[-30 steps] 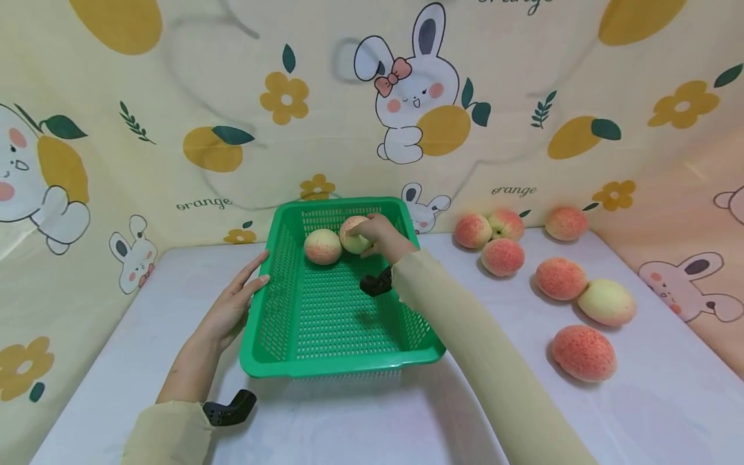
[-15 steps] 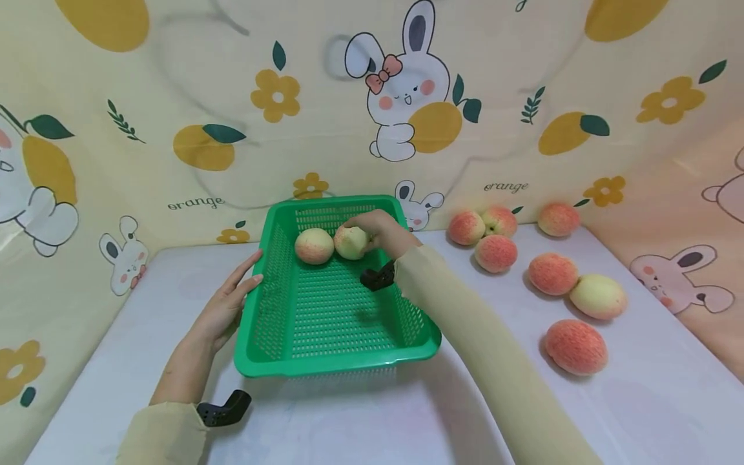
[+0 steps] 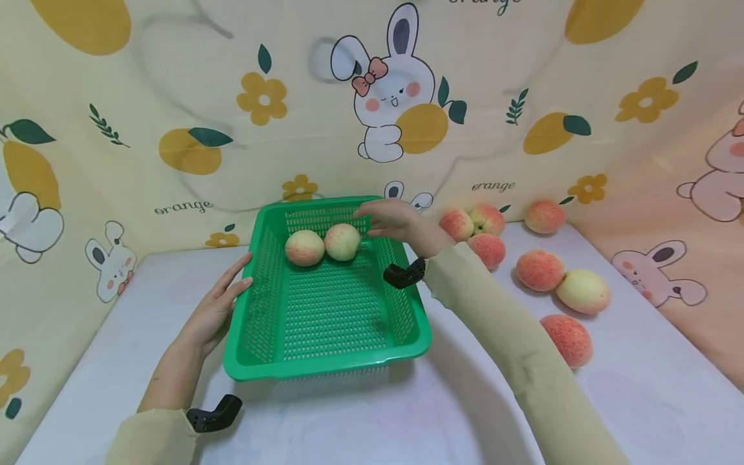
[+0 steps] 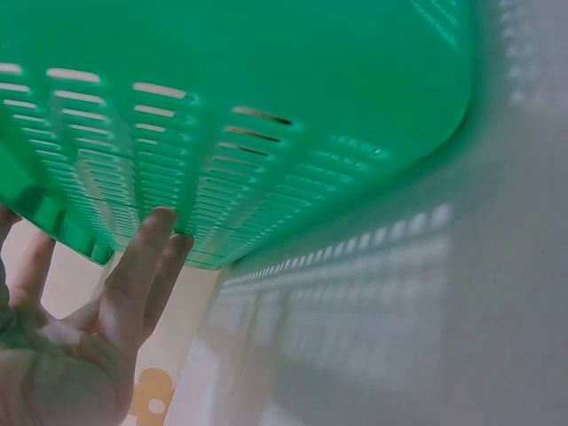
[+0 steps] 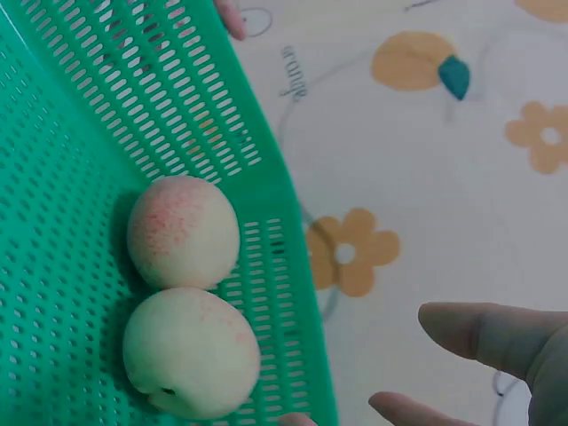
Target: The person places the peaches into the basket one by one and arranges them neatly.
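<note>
Head view: the right hand (image 3: 407, 226) is up over the green basket (image 3: 325, 367), fingers loose and extended, with two peaches (image 3: 343, 242) inside, just left of it, and other peaches (image 3: 540, 270) to its right on the worktop (image 3: 651, 413). Left hand (image 3: 212, 316), straight-fingered, touches the rim! Left wrist: its fingers lie against the slatted wall. Right wrist: both peaches touch, apart from the spread fingers.

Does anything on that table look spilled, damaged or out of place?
Nothing stands out: two peaches rest side by side in the green basket, and seven others lie on the table, with no visible damage.
</note>
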Action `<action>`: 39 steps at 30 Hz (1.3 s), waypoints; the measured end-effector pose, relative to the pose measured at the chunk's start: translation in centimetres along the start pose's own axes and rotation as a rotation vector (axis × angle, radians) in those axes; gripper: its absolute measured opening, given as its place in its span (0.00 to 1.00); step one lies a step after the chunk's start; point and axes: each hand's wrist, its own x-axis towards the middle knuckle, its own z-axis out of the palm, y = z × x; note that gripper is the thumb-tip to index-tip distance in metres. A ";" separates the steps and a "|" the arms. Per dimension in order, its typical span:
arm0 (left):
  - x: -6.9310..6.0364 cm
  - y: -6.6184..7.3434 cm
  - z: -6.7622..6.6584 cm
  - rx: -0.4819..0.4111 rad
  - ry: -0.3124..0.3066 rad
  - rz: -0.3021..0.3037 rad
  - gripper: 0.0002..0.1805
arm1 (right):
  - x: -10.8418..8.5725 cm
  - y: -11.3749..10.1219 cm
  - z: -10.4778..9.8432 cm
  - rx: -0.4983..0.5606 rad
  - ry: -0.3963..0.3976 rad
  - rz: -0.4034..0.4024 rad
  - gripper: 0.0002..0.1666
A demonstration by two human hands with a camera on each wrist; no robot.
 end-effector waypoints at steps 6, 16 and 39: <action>-0.3 -0.1 -0.2 0.011 0.011 0.005 0.34 | -1.8 0.3 -1.8 -0.038 -0.059 -0.102 0.29; -0.4 0.0 -0.2 0.015 0.031 0.002 0.34 | -3.4 2.8 -4.9 -0.050 0.064 -0.209 0.27; -1.2 -0.7 -0.5 -0.008 0.002 0.043 0.33 | -4.6 8.0 -10.1 -0.210 0.601 -0.208 0.29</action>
